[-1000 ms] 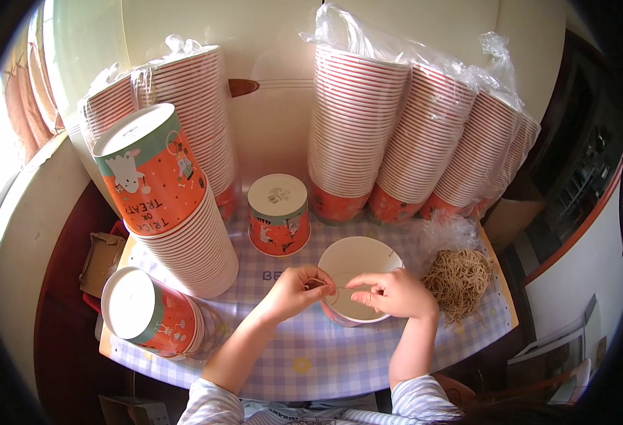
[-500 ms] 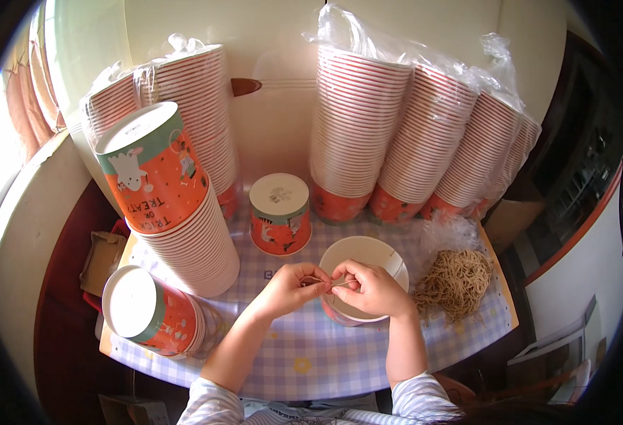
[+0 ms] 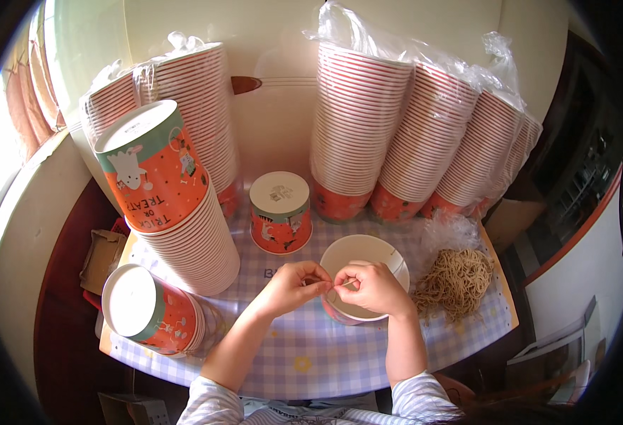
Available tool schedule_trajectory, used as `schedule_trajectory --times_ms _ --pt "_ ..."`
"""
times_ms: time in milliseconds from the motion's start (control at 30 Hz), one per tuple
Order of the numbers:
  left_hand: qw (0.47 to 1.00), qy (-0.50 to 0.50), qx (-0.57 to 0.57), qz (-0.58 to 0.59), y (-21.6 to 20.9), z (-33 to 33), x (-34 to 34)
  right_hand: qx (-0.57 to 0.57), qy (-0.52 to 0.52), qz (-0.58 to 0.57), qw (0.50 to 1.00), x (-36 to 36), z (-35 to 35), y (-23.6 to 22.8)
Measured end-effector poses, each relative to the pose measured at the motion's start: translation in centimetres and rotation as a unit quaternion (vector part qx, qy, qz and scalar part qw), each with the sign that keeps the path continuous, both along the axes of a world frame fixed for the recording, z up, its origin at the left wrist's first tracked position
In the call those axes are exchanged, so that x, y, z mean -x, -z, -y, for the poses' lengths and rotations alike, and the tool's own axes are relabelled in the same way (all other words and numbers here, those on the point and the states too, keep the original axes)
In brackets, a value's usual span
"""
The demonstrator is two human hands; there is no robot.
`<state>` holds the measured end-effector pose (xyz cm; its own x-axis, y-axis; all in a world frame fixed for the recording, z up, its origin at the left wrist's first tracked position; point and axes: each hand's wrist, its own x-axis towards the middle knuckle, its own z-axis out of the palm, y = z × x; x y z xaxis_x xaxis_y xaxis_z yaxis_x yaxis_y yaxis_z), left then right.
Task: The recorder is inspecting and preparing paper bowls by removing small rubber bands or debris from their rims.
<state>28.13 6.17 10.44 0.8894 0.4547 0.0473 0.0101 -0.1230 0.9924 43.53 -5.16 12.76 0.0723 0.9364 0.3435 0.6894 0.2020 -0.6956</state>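
Observation:
Both hands are closed in pinches, their fingertips almost meeting over the near left rim of an upright white paper bucket [image 3: 357, 248]. My left hand [image 3: 290, 289] and my right hand [image 3: 375, 289] pinch a thin tan cord [image 3: 349, 282] between them. Fingers hide most of it, so I cannot tell whether it is knotted. Inside the bucket's right wall a thin strand shows near the rim. A tangled heap of similar tan cords [image 3: 460, 283] lies just right of the bucket.
An upside-down orange bucket [image 3: 281, 223] stands behind my hands. On the left are a tall leaning stack [image 3: 184, 241] and a short stack [image 3: 173, 319]. Plastic-wrapped stacks [image 3: 361, 120] line the wall. A checked cloth [image 3: 290, 368] covers the table.
My right hand's fingers have shifted slightly and draw closer around the cord. The buckets and the cord heap have stayed in place.

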Motion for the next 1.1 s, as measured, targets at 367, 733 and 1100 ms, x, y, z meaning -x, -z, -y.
schedule_trajectory --times_ms 367,733,1100 --pt "0.901 -0.107 -0.419 0.025 -0.3 0.7 0.3 0.012 0.016 -0.019 1.000 -0.1 0.0 0.0" --pt "0.979 -0.074 -0.190 -0.015 -0.8 1.5 0.0 0.067 -0.002 -0.050 0.996 -0.6 0.1 -0.1" --pt "0.997 0.050 0.059 -0.018 0.8 0.2 -0.3 0.050 -0.024 -0.041 0.998 -0.8 0.0 -0.2"
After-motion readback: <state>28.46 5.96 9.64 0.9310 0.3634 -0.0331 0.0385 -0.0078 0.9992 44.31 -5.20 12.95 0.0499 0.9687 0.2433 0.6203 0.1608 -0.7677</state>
